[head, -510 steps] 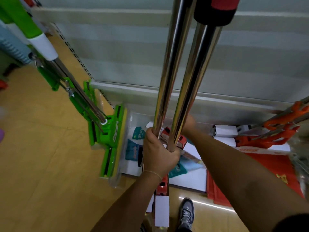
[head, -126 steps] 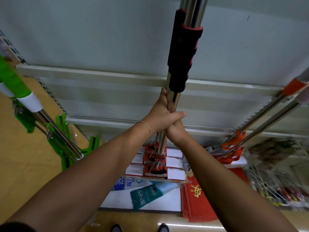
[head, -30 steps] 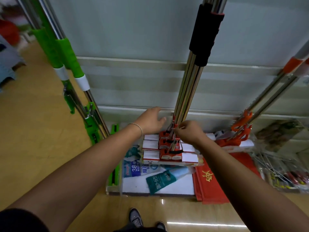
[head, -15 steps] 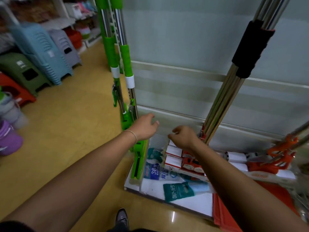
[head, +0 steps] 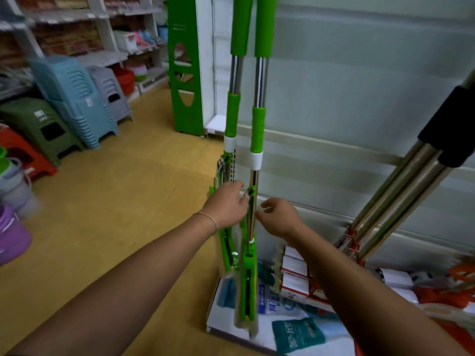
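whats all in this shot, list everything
green mops: 2, green and steel, upright against the shelf panel, centre
steel mops: a bundle, steel with black grips, leaning at right
stools: several stacks, blue, grey, dark green, red, on the floor at left
tub: 1, purple, left edge
display stand: 1, green, behind the green mops
packets: several, blue and teal, flat on the bottom shelf
bottom shelf: 1, white, under the mops
floor: yellow
left hand: 1, fingers reaching the nearer green mop's pole
right hand: 1, just right of that pole, fingers loosely curled, holding nothing
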{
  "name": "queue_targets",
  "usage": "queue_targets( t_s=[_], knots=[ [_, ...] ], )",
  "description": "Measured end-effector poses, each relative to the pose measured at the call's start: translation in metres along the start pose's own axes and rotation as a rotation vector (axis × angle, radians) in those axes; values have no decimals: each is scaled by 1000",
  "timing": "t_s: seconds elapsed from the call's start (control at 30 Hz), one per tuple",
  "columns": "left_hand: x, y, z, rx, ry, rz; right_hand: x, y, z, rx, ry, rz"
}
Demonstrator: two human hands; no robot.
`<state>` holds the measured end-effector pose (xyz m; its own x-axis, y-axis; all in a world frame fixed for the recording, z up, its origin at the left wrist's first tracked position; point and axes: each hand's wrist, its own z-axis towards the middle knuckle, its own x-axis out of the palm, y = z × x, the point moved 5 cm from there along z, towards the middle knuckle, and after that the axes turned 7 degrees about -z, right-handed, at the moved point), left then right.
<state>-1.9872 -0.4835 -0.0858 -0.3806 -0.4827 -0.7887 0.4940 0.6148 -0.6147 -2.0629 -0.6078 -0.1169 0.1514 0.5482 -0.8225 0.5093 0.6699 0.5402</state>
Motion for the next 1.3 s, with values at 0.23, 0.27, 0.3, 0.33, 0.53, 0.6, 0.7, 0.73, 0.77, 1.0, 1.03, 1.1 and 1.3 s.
queue_targets(
  t_s=[0.23, 0.27, 0.3, 0.33, 0.53, 0.6, 0.7, 0.73, 0.77, 1.0, 1.03, 1.1, 1.3],
  knots=[
    [-38, 38, 21, 49, 2, -67, 12, 43, 22, 54, -200, 104],
    [-41, 39, 25, 60, -2, -84, 11, 49, 23, 54, -227, 124],
    [-45, 39, 29, 76, -9, -101, 10, 54, 24, 49, -253, 136],
    [-49, 38, 34, 90, -21, -117, 9, 58, 25, 44, -279, 152],
    [-64, 29, 66, 74, -138, -173, -1, 59, 40, 117, -403, 194],
    [-65, 26, 77, 56, -160, -227, -2, 56, 48, 112, -417, 204],
    [-62, 28, 92, -44, -139, -340, 2, 52, 63, 77, -403, 206],
    [-59, 31, 96, -71, -121, -371, 5, 51, 67, 71, -396, 206],
    [-55, 33, 101, -82, -105, -393, 8, 50, 71, 69, -387, 212],
    [-39, 51, 116, -90, -117, -432, 44, 29, 83, 77, -257, 199],
    [-37, 53, 119, -79, -126, -420, 48, 26, 83, 85, -249, 202],
    [-34, 58, 126, -66, -132, -401, 55, 21, 84, 112, -232, 203],
    [-17, 83, 150, -72, 43, -402, 71, 7, 80, 245, -194, 243]
  ],
)
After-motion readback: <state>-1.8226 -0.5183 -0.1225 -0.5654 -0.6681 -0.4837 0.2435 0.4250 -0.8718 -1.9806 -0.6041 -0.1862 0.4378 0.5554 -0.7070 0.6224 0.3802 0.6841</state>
